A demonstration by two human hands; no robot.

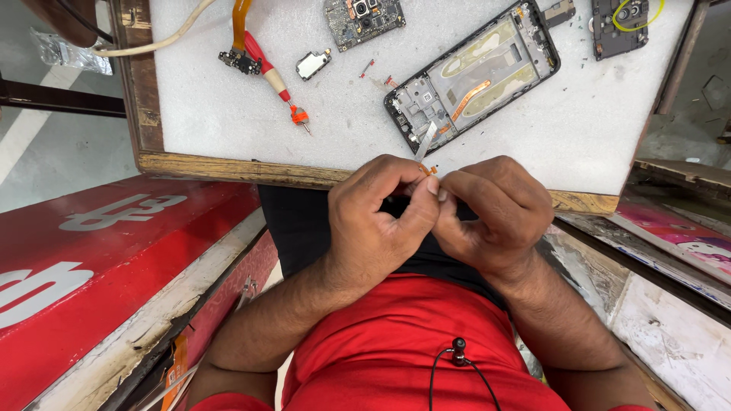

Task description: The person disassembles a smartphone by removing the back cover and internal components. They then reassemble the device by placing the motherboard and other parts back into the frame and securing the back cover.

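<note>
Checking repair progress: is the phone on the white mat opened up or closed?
Opened up: the phone lies with its back off, inner frame and orange ribbon cable exposed.

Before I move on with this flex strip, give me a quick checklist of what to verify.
1. Flex strip pinched by both hands: ok, left hand and right hand meet at its orange end.
2. Strip unkinked: cannot tell, fingers hide the lower end.
3. Open phone frame flat on white mat: ok.
4. Screwdriver within reach: ok, lying left of the frame.
5. Circuit board off the frame: ok, lying apart at the mat's top.
6. Loose screws accounted for: cannot tell, too small.
</note>
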